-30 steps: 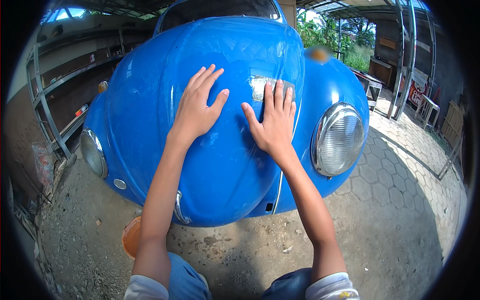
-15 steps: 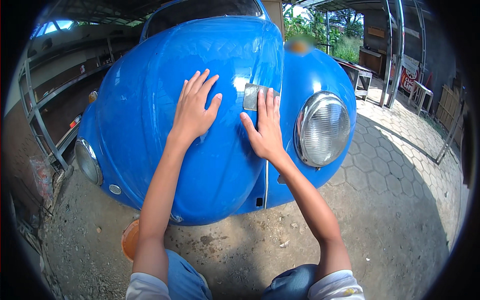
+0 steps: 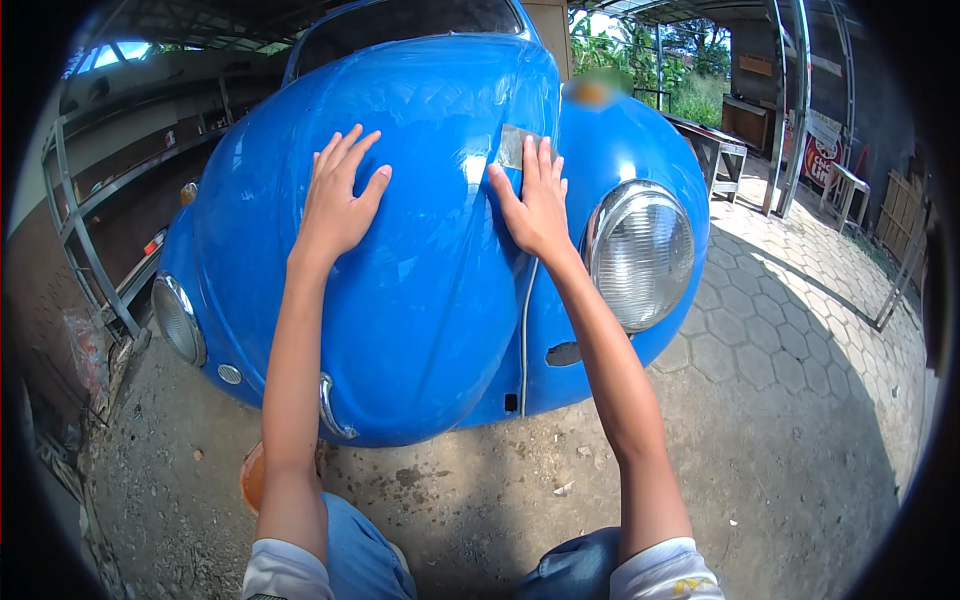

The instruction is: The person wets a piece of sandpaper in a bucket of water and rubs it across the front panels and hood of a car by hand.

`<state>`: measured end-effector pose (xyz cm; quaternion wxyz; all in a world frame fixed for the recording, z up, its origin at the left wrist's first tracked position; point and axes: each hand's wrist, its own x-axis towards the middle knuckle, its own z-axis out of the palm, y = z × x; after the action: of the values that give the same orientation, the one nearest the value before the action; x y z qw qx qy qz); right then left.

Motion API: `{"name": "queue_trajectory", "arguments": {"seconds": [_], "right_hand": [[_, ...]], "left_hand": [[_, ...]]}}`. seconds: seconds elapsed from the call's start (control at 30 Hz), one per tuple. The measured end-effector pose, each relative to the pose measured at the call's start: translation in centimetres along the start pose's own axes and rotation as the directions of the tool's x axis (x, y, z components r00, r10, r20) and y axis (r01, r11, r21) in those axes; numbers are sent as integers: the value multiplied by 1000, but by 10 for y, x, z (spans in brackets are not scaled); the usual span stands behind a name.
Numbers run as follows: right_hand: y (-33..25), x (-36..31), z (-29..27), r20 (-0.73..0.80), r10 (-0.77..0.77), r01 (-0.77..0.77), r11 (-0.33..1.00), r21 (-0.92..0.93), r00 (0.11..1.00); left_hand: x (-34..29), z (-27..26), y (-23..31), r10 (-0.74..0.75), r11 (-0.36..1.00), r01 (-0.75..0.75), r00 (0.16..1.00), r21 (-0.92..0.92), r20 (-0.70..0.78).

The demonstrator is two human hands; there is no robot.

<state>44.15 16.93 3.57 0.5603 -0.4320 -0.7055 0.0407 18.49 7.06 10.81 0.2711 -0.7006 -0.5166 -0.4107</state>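
Note:
The blue front hood [image 3: 420, 300] of a rounded car fills the middle of the view, with pale smears and a wet-looking sheen on its paint. My left hand [image 3: 338, 200] rests flat on the hood left of its middle, fingers spread, holding nothing. Along the hood's right edge, my right hand [image 3: 536, 208] presses a grey sheet of sandpaper [image 3: 514, 144] against the paint. The fingers lie over the sheet's lower right part and hide it; its upper left part sticks out. The thumb is apart from the fingers, beside the sheet.
A round headlight [image 3: 642, 255] sits in the right fender, another [image 3: 178, 320] at the far left. A chrome handle [image 3: 332, 412] is low on the hood. An orange bucket [image 3: 252, 478] stands on the ground by my left forearm. Metal shelving [image 3: 75, 215] lines the left wall.
My right hand and the sandpaper have slid slightly up and to the right along the hood edge. My left hand has shifted left and a little up.

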Motion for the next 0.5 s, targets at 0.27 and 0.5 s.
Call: {"name": "queue_trajectory", "arguments": {"seconds": [0.27, 0.5], "right_hand": [[-81, -96, 52, 97, -400, 411, 866, -285, 911], [-84, 42, 38, 12, -95, 94, 961, -260, 995]], "left_hand": [[-12, -31, -36, -19, 998, 16, 998, -59, -54], [-20, -36, -61, -96, 991, 90, 994, -101, -54]]}}
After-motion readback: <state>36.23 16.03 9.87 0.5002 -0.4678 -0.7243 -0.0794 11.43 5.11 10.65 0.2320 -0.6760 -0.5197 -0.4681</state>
